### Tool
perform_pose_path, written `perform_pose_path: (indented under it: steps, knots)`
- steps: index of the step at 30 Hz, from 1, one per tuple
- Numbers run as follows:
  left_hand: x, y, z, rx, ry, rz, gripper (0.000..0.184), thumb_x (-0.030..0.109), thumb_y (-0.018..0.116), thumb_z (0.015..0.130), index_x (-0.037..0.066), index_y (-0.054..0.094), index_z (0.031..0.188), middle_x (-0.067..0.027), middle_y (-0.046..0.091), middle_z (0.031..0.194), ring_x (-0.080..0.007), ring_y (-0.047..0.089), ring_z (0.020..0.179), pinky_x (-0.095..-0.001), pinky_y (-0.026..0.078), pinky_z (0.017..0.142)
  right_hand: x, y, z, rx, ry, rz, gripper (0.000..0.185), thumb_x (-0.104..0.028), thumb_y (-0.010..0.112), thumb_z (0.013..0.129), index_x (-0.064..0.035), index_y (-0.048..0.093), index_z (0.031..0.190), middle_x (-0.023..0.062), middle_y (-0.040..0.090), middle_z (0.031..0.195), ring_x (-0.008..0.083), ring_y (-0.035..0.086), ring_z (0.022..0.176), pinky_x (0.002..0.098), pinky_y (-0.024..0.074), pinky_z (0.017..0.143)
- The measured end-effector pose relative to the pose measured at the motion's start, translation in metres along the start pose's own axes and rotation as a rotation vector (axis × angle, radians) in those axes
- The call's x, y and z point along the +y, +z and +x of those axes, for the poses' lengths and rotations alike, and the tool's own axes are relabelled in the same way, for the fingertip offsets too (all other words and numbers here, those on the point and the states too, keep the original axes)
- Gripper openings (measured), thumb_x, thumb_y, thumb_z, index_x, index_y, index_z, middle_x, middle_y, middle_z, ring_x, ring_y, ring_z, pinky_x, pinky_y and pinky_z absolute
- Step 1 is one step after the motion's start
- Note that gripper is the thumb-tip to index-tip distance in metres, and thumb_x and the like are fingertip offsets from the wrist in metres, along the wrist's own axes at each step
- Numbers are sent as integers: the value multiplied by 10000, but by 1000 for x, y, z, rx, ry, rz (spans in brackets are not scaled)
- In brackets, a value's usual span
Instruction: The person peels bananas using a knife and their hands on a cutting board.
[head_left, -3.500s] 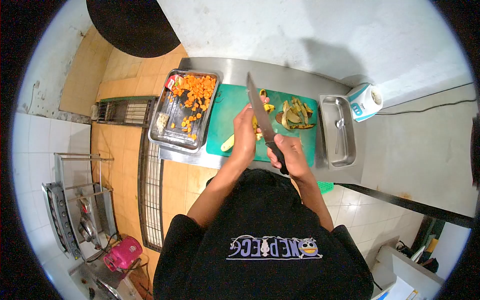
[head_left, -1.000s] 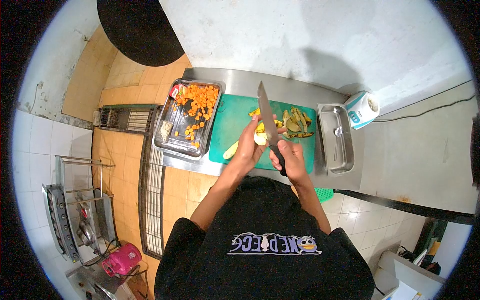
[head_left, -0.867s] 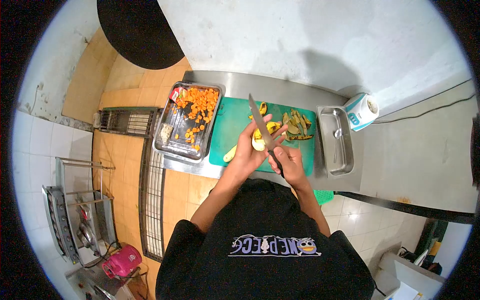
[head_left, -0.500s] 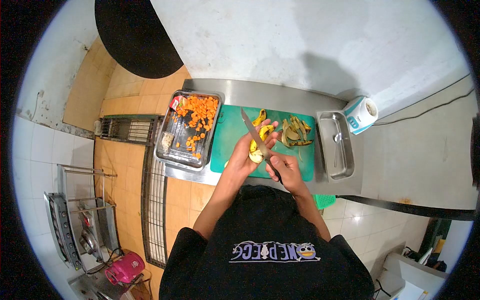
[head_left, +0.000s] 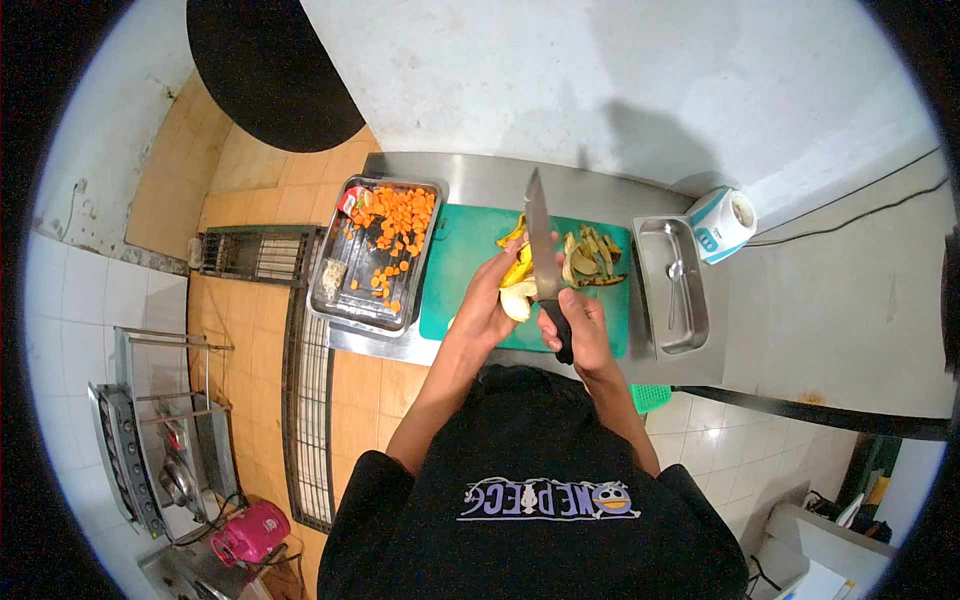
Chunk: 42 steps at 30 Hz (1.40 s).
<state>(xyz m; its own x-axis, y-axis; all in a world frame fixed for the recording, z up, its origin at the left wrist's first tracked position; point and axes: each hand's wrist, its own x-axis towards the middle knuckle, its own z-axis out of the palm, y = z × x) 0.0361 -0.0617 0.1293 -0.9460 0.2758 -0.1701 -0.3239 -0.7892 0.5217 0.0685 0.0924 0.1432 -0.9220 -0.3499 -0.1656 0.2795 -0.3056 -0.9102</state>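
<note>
My left hand point(head_left: 487, 300) holds a partly peeled banana point(head_left: 517, 290), yellow peel at its upper part and pale flesh at the lower end. In my right hand point(head_left: 584, 330) is the black handle of a large knife point(head_left: 541, 240). The blade points up and away, lying close against the banana and hiding some of my left fingers. Both hands are above the green cutting board point(head_left: 455, 255). Another yellow piece point(head_left: 512, 232) shows just beyond my left hand. To the right on the board lies a pile of banana peels point(head_left: 592, 256).
A metal tray point(head_left: 345, 305) with orange carrot slices point(head_left: 400, 215), a red packet point(head_left: 354, 201) and a small pale heap stands left of the board. At the right are a sink point(head_left: 660, 335) with a spoon and a white-and-blue appliance point(head_left: 724, 225). A pink gas cylinder point(head_left: 252, 532) stands lower left.
The knife blade has swung from leaning left to nearly upright and moved right. The banana's pale lower end shows more. My left fingers, spread past the blade before, are now mostly behind it.
</note>
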Motion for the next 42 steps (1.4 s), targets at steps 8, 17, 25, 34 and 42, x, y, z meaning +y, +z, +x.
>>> perform_pose_path:
  steps: [8, 17, 25, 34, 42]
  knots:
    - [-8, -20, 7, 1, -21, -183, 506, 374, 371, 1082, 41, 428, 1458, -152, 560, 1386, -236, 612, 1149, -376, 496, 999, 2, 0, 2, 35, -28, 61, 486, -458, 427, 1064, -45, 521, 825, 36, 509, 653, 100, 464, 504, 256, 383, 464]
    - [-2, -16, 2, -137, -14, -346, 750, -20, 464, 770, 80, 372, 1508, -167, 438, 1504, -300, 489, 1321, -441, 369, 1134, 4, -6, 4, 106, -52, 52, 475, -448, 433, 1065, -44, 522, 831, 43, 518, 655, 102, 467, 506, 252, 386, 470]
    - [2, -14, -1, -212, -8, -254, 950, -66, 514, 673, 64, 238, 1573, -190, 430, 1499, -320, 455, 1360, -452, 361, 1146, 6, -16, 2, 42, -113, 0, 455, -425, 466, 1061, -5, 639, 1081, 7, 552, 676, 68, 463, 525, 227, 365, 474]
    - [5, -18, 0, -181, -9, -141, 907, -58, 572, 737, 51, 226, 1568, -217, 386, 1528, -343, 442, 1378, -474, 376, 1151, -4, -16, 0, 0, -77, -76, 499, -401, 482, 1056, -4, 576, 1344, -12, 526, 681, 61, 438, 545, 218, 360, 494]
    - [9, -9, -5, -152, -36, -128, 836, -37, 576, 803, 60, 247, 1565, -229, 401, 1510, -371, 458, 1361, -481, 387, 1141, -16, -21, -3, -198, -120, -159, 551, -330, 529, 1032, -34, 435, 1488, -8, 490, 664, 67, 406, 550, 227, 321, 497]
